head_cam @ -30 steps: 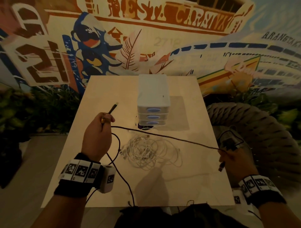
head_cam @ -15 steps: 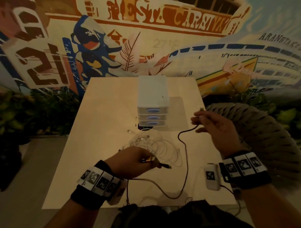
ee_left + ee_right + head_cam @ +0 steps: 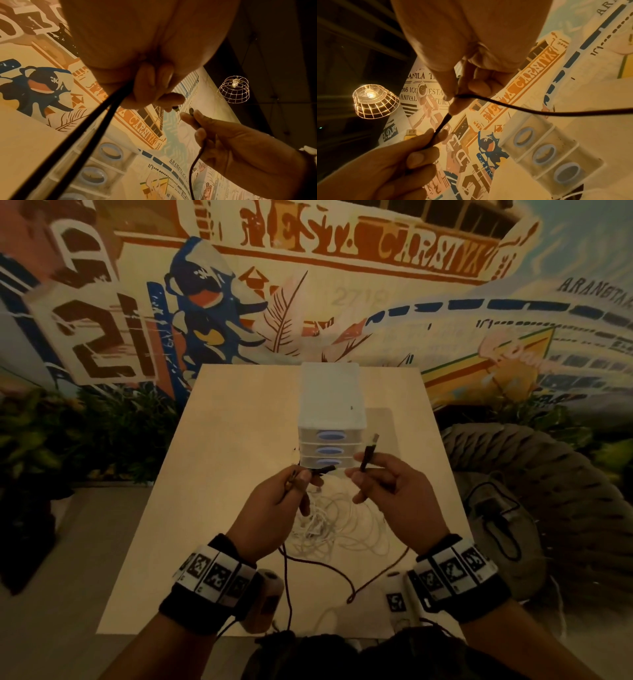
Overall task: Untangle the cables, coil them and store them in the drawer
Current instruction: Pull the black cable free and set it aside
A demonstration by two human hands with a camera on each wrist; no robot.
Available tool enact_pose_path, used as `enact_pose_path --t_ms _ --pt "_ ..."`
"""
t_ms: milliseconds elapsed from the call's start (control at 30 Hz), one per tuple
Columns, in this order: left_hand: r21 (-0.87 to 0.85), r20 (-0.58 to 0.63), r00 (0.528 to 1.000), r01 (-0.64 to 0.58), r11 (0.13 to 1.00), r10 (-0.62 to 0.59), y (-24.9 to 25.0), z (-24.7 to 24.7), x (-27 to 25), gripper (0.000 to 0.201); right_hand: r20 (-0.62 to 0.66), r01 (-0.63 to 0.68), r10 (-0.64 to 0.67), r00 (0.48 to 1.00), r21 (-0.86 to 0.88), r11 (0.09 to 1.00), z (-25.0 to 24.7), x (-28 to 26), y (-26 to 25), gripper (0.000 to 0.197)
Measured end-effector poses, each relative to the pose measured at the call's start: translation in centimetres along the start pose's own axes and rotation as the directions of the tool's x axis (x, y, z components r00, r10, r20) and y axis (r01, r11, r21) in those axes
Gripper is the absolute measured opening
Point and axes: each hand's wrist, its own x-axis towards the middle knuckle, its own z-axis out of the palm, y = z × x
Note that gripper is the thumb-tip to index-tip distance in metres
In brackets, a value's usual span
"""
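A black cable hangs in loose loops from both hands down to the wooden table. My left hand grips one end, its black plug pointing right. My right hand pinches the other end, its plug pointing up. Both hands hover close together in front of the white three-drawer unit, whose drawers are closed. A tangle of white cables lies on the table beneath the hands. In the right wrist view the right fingertips pinch the black cable; the left hand holds it below.
A large woven seat stands right of the table, with a small black device and cord on it. Plants line the floor at left. The painted wall is just behind the table. A wire-cage lamp hangs overhead.
Both hands have risen and come together in front of the drawers, each with an end of the black cable. The cable's slack now hangs down between them.
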Motion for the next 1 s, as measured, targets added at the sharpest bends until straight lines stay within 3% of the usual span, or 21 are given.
enact_pose_path --t_ms 67,133,233,400,500,567,667,767,867,933,1000 --pt "-0.006 0.003 1.0 0.006 1.0 -0.006 0.2 0.2 -0.1 0.031 0.028 -0.031 0.03 0.999 0.046 0.998 0.0 0.3 0.2 0.017" --pt "-0.006 0.015 1.0 0.0 1.0 0.0 0.5 0.5 -0.1 0.03 0.142 -0.111 0.09 0.986 0.153 0.982 0.4 0.3 0.4 0.018" --pt "-0.022 0.049 0.998 -0.027 0.999 0.029 1.1 1.2 -0.2 0.029 0.268 -0.096 0.028 0.963 0.241 0.966 1.5 0.1 0.6 0.02" --pt "-0.001 0.002 0.999 0.054 0.999 -0.054 0.8 1.1 -0.2 0.028 0.063 -0.008 -0.003 0.998 0.179 0.984 2.0 0.3 0.9 0.02" --pt "-0.013 0.019 0.999 0.049 0.999 -0.048 0.5 0.4 -0.3 0.039 0.076 0.05 -0.047 0.996 -0.031 0.998 1.7 0.2 1.1 0.01" --pt "-0.067 0.097 0.995 0.021 0.997 -0.015 0.9 0.3 -0.3 0.044 0.178 0.123 -0.076 0.981 -0.264 0.957 2.1 -0.2 1.1 0.01" --pt "-0.007 0.166 0.986 -0.019 1.0 0.02 1.5 1.0 -0.3 0.036 0.251 0.217 -0.116 0.961 -0.428 0.877 3.0 -0.6 0.5 0.011" --pt "-0.008 0.01 0.997 -0.079 0.997 0.079 1.5 1.1 -0.2 0.032 0.222 0.208 -0.127 0.967 -0.394 0.895 3.2 -0.8 0.1 0.012" --pt "-0.227 -0.222 0.974 -0.095 0.969 0.043 1.4 -0.4 0.1 0.034 0.029 0.103 -0.099 0.995 -0.319 0.942 0.0 -1.0 1.2 0.012" --pt "-0.341 -0.293 0.956 -0.121 0.932 0.017 1.8 -1.9 0.1 0.035 -0.058 0.004 -0.023 0.998 -0.304 0.953 -4.0 -2.0 3.5 0.013" --pt "-0.414 -0.296 0.955 -0.135 0.9 0.007 2.1 -3.2 0.1 0.036 -0.035 -0.165 0.162 0.986 -0.311 0.936 -8.4 -4.5 6.9 0.016"
